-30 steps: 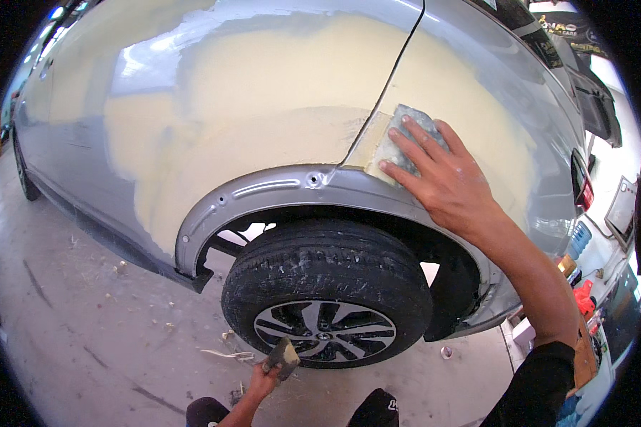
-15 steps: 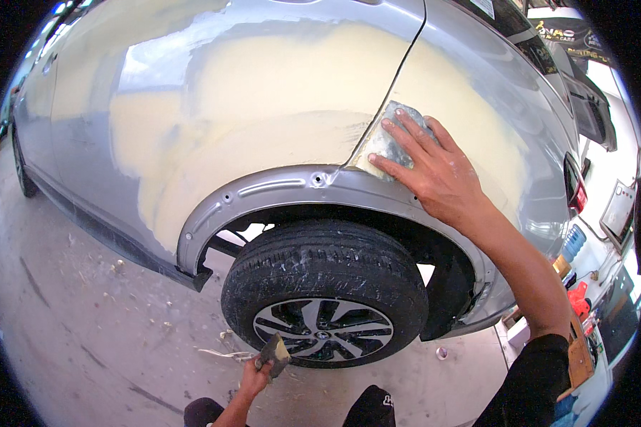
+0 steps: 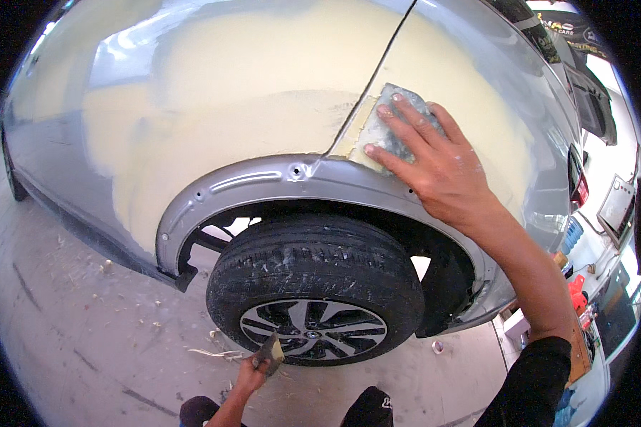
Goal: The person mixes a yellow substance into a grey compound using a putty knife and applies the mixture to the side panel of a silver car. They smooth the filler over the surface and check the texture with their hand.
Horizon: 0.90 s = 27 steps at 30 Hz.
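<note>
A flat grey putty spreader lies against the yellow-puttied rear panel of a silver car, just right of the dark panel gap. My right hand grips it, fingers splayed across its back and pressing it to the surface; the thumb side is hidden. A strip of putty with a raised edge shows between the spreader and the gap. Low down by the wheel, my left hand is closed on a dark putty knife with yellow putty on its blade.
Below the bare metal wheel arch stands a dusty black tyre. Pale scraps litter the floor on the left. My knee shows at the bottom. A red object and other items crowd the right.
My right hand has drawn the spreader slightly right, away from the panel gap, exposing more putty. The left hand keeps its hold on the putty knife. The whole view has shifted a little.
</note>
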Each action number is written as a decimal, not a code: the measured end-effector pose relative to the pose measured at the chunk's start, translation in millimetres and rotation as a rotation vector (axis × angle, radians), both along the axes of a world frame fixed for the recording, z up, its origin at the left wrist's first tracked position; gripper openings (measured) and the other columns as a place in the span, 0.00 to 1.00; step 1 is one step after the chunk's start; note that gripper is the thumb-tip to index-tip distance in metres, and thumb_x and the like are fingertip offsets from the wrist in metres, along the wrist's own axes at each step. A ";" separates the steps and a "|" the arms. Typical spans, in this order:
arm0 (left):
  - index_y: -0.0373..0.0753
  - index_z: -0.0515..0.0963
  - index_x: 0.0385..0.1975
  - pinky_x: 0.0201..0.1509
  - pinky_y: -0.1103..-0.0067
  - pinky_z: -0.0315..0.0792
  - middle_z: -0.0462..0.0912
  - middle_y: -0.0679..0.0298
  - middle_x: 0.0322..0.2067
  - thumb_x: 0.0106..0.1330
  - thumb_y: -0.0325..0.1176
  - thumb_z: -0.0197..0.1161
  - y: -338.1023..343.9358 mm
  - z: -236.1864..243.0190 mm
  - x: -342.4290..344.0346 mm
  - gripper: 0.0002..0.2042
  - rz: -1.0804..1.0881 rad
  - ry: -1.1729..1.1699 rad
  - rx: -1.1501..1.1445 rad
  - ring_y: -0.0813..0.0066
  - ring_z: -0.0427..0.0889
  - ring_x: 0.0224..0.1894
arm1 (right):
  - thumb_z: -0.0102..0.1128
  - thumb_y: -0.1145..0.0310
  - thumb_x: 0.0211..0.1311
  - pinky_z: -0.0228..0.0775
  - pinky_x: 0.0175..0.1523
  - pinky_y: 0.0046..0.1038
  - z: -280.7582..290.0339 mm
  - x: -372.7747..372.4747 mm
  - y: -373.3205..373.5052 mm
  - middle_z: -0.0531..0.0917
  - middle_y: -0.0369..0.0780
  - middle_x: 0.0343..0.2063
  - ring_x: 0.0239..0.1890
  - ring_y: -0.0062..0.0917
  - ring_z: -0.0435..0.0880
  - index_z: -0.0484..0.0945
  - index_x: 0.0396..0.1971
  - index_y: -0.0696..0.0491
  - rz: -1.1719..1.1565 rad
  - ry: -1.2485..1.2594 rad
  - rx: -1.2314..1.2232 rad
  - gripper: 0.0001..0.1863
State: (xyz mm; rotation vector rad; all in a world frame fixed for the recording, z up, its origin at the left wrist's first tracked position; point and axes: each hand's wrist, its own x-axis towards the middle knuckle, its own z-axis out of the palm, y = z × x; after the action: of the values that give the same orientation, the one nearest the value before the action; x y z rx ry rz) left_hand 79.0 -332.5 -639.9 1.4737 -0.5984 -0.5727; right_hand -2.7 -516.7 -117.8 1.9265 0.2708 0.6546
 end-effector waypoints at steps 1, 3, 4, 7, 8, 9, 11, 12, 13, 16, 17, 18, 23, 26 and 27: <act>0.30 0.75 0.40 0.40 0.74 0.71 0.81 0.57 0.31 0.58 0.30 0.58 -0.4 -0.8 -0.7 0.13 -0.003 -0.015 0.056 0.70 0.78 0.34 | 0.53 0.70 0.50 0.51 0.63 0.43 0.2 -4.1 -1.1 0.70 0.44 0.55 0.61 0.35 0.64 0.79 0.43 0.45 -0.019 0.005 -0.002 0.17; 0.32 0.75 0.42 0.41 0.75 0.70 0.82 0.57 0.32 0.58 0.29 0.56 1.7 27.2 -4.0 0.13 -0.018 -0.046 0.166 0.75 0.78 0.36 | 0.53 0.70 0.50 0.51 0.63 0.43 1.1 -20.2 -8.9 0.70 0.44 0.56 0.61 0.34 0.64 0.79 0.43 0.46 -0.064 0.008 0.000 0.17; 0.32 0.75 0.42 0.42 0.74 0.70 0.82 0.57 0.32 0.58 0.29 0.56 -0.3 18.7 -4.8 0.13 -0.019 -0.044 0.161 0.74 0.78 0.36 | 0.53 0.70 0.50 0.51 0.63 0.43 0.7 -29.6 -13.9 0.69 0.44 0.56 0.62 0.34 0.63 0.79 0.43 0.46 -0.085 0.010 0.002 0.17; 0.32 0.75 0.42 0.42 0.74 0.70 0.82 0.56 0.32 0.57 0.28 0.56 -0.6 -6.1 2.2 0.13 -0.006 -0.060 0.141 0.72 0.79 0.35 | 0.52 0.71 0.51 0.51 0.63 0.42 1.6 -58.4 -24.2 0.69 0.43 0.56 0.63 0.33 0.62 0.78 0.44 0.44 -0.168 0.002 0.005 0.18; 0.32 0.75 0.42 0.42 0.74 0.70 0.82 0.56 0.32 0.57 0.28 0.56 1.1 -7.9 3.2 0.13 -0.011 -0.076 0.139 0.71 0.79 0.35 | 0.52 0.71 0.51 0.51 0.63 0.42 1.7 -66.6 -26.2 0.69 0.43 0.56 0.63 0.33 0.62 0.78 0.44 0.44 -0.190 0.007 0.015 0.18; 0.32 0.75 0.42 0.43 0.74 0.70 0.82 0.56 0.32 0.57 0.28 0.56 2.8 -10.0 4.3 0.13 -0.015 -0.092 0.137 0.69 0.79 0.35 | 0.51 0.71 0.51 0.51 0.63 0.41 1.9 -73.5 -27.3 0.69 0.43 0.56 0.63 0.33 0.62 0.78 0.44 0.43 -0.210 0.012 0.024 0.18; 0.32 0.75 0.42 0.43 0.74 0.70 0.81 0.55 0.31 0.57 0.28 0.56 6.3 -19.9 5.6 0.13 -0.019 0.003 0.103 0.67 0.79 0.35 | 0.51 0.71 0.51 0.50 0.64 0.41 1.9 -76.3 -23.2 0.69 0.43 0.57 0.63 0.34 0.62 0.78 0.44 0.42 -0.203 0.014 0.046 0.18; 0.32 0.75 0.42 0.43 0.74 0.70 0.81 0.54 0.31 0.57 0.28 0.57 8.0 -24.8 7.6 0.14 -0.017 0.050 0.083 0.66 0.80 0.35 | 0.51 0.71 0.51 0.50 0.64 0.41 2.1 -74.2 -19.6 0.68 0.43 0.57 0.63 0.34 0.62 0.77 0.45 0.41 -0.175 0.010 0.059 0.18; 0.32 0.75 0.42 0.42 0.73 0.70 0.81 0.54 0.31 0.57 0.29 0.57 9.9 -29.5 11.8 0.14 -0.004 0.018 0.073 0.66 0.80 0.35 | 0.51 0.71 0.51 0.50 0.64 0.40 2.8 -71.1 -15.2 0.68 0.43 0.57 0.63 0.34 0.62 0.77 0.45 0.41 -0.146 0.006 0.072 0.19; 0.32 0.75 0.42 0.42 0.72 0.70 0.81 0.52 0.31 0.57 0.30 0.57 13.0 -31.8 9.6 0.14 0.010 -0.077 0.084 0.64 0.80 0.35 | 0.52 0.70 0.51 0.49 0.65 0.41 -2.1 -47.3 1.9 0.67 0.43 0.58 0.63 0.34 0.62 0.77 0.45 0.41 -0.102 -0.012 0.047 0.19; 0.32 0.75 0.43 0.42 0.72 0.70 0.81 0.51 0.31 0.57 0.30 0.57 13.0 -19.7 6.7 0.14 0.006 -0.116 0.113 0.63 0.80 0.35 | 0.52 0.70 0.51 0.48 0.65 0.40 -3.7 -39.5 1.7 0.66 0.42 0.58 0.63 0.35 0.61 0.76 0.46 0.40 -0.099 0.001 0.026 0.20; 0.32 0.75 0.43 0.42 0.72 0.70 0.81 0.50 0.31 0.57 0.31 0.57 13.8 -10.8 5.2 0.15 0.007 -0.160 0.139 0.62 0.80 0.36 | 0.52 0.70 0.51 0.48 0.65 0.40 -4.4 -30.7 1.9 0.66 0.42 0.59 0.63 0.35 0.60 0.76 0.46 0.40 -0.084 0.004 0.029 0.20; 0.32 0.74 0.44 0.41 0.70 0.71 0.80 0.46 0.31 0.57 0.34 0.58 16.3 -6.2 1.4 0.17 0.007 -0.105 0.145 0.54 0.81 0.36 | 0.52 0.70 0.51 0.47 0.66 0.39 -8.9 -1.0 1.4 0.65 0.43 0.59 0.64 0.36 0.58 0.75 0.48 0.39 -0.005 -0.018 0.033 0.21; 0.33 0.75 0.45 0.41 0.70 0.71 0.80 0.45 0.31 0.57 0.35 0.58 15.1 -13.7 2.3 0.18 0.021 -0.191 0.189 0.53 0.81 0.37 | 0.52 0.70 0.52 0.47 0.66 0.39 -9.2 6.0 3.2 0.64 0.44 0.60 0.64 0.37 0.58 0.75 0.48 0.39 0.020 -0.036 0.036 0.21; 0.33 0.75 0.46 0.41 0.70 0.72 0.80 0.45 0.31 0.57 0.35 0.58 13.9 -16.8 2.4 0.18 0.025 -0.206 0.203 0.53 0.81 0.38 | 0.51 0.70 0.52 0.47 0.66 0.39 -9.2 7.3 2.4 0.64 0.44 0.60 0.64 0.37 0.58 0.75 0.48 0.39 0.017 -0.034 0.036 0.21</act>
State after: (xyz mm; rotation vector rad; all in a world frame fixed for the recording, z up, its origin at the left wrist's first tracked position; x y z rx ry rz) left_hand 81.4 -318.7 -656.8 1.7433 -0.6972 -0.4756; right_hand 4.6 -514.3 -127.0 1.9478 0.2566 0.7071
